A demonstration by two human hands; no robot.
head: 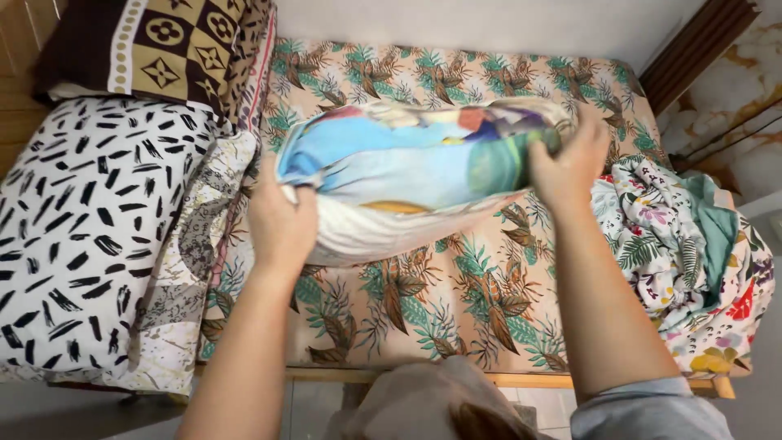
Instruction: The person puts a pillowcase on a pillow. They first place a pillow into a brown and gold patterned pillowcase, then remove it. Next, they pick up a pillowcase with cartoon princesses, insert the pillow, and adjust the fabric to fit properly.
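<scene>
Head view, looking down over a bed. The left hand [281, 218] and the right hand [570, 167] held a pillow [407, 183] by its two ends, above the middle of the bed [456, 318]. Each grip was closed on the pillow's cover, a blue, green and white print, the fingers bunching the fabric at either end; holding both ends appeared to keep the soft pillow level and clear of the sheet. The bed carried a peach sheet printed with brown and teal leaves, over a wooden frame edge at the near side. To the left lay a white cushion with black dashes [77, 228], and beyond it a brown patterned pillow [163, 49]. To the right lay a crumpled floral blanket [692, 261]. A pale wall ran behind the bed, with a marbled surface at the far right.
</scene>
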